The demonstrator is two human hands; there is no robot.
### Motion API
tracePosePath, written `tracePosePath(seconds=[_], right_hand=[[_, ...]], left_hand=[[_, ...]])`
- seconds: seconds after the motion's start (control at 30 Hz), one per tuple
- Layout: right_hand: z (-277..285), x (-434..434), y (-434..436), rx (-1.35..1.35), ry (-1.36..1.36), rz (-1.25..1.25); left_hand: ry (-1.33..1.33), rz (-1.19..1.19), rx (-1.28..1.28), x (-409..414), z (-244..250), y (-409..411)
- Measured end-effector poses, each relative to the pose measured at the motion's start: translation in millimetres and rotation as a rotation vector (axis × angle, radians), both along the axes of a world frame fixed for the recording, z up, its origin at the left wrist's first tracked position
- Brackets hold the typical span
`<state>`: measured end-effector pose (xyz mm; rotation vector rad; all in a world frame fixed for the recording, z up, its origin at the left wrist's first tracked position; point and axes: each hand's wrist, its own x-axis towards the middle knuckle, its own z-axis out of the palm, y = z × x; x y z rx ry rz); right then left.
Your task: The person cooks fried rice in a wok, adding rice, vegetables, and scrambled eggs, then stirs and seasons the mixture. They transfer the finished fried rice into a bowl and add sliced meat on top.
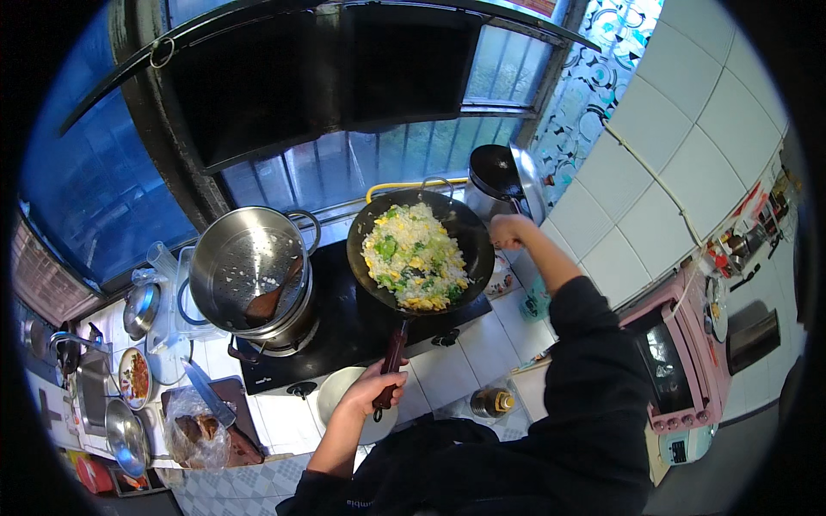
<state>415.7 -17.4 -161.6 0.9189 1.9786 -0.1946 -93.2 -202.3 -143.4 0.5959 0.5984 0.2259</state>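
Observation:
My left hand [375, 389] grips the dark red handle of a wok [474, 232] above the black glass cooktop [335, 335]. Fried rice [416, 258] with egg and green vegetable pieces fills the middle of the wok. Beyond the wok's right rim, my right hand [508, 231] is closed in a fist on what looks like the thin handle of a utensil [517, 205]. That handle points toward a steel pot [485, 200] with a dark interior and a tilted metal lid [529, 184]. The utensil's far end is hard to make out.
Left of the wok stands a steamer pot [248, 238] holding a wooden spatula [264, 306]. A knife [210, 393] lies by bagged food [197, 432] on a cutting board [242, 387]. A white bowl [332, 393] sits below my left wrist; an oil bottle [492, 403] stands right.

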Motion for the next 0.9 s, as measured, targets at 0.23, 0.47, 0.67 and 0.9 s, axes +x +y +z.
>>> tracePosePath(seconds=[0.23, 0.47, 0.67, 0.9], right_hand=[[34.9, -133.6, -38.4, 0.482, 0.450, 0.083], [58.3, -135.5, -30.4, 0.725, 0.592, -0.713], [77.6, -202.3, -90.9, 0.539, 0.573, -0.438], [180.8, -183.6, -176.7, 0.720, 0.094, -0.234]], left_hand=[[0.044, 0.099, -0.039, -16.6, -8.1, -6.0], [0.028, 0.075, -0.040, -11.6, -2.9, -2.9], [0.034, 0.106, -0.038, -14.1, -11.2, -5.7], [0.015, 0.102, -0.028, -5.4, -13.3, -5.2]])
